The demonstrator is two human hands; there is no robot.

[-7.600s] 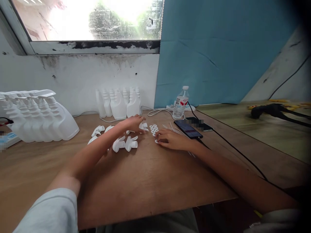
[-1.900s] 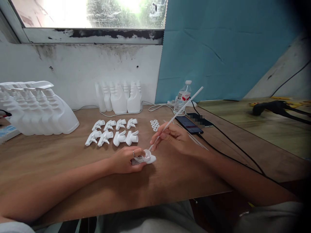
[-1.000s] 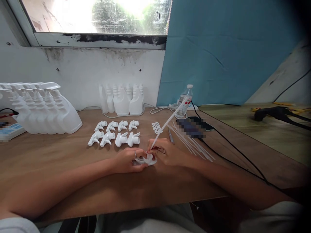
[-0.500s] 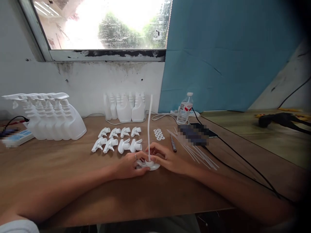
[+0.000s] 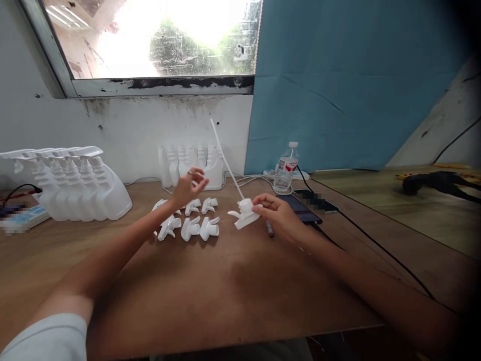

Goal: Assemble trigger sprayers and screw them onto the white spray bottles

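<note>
My right hand (image 5: 278, 213) grips a white trigger spray head (image 5: 246, 214), raised over the table in front of me. A long thin white dip tube (image 5: 227, 163) rises from its neck and slants up to the left. My left hand (image 5: 190, 188) is in the air before the group of white bottles (image 5: 215, 173) at the wall, holding nothing, its fingers apart and loosely bent. Beneath it lie several loose spray heads (image 5: 190, 229) in two rows, a few partly covered by my left hand and forearm.
On the left stands a row of white bottles (image 5: 107, 193) with spray heads on. A clear water bottle (image 5: 284, 175), dark phones (image 5: 298, 208) and black cables lie to the right. A marker (image 5: 269, 228) is beside my right hand. The small white rings and loose tubes are hidden.
Both hands were together on the spray head low on the table. My left hand has let go and moved forward left; my right hand has lifted the spray head, its tube now tilted.
</note>
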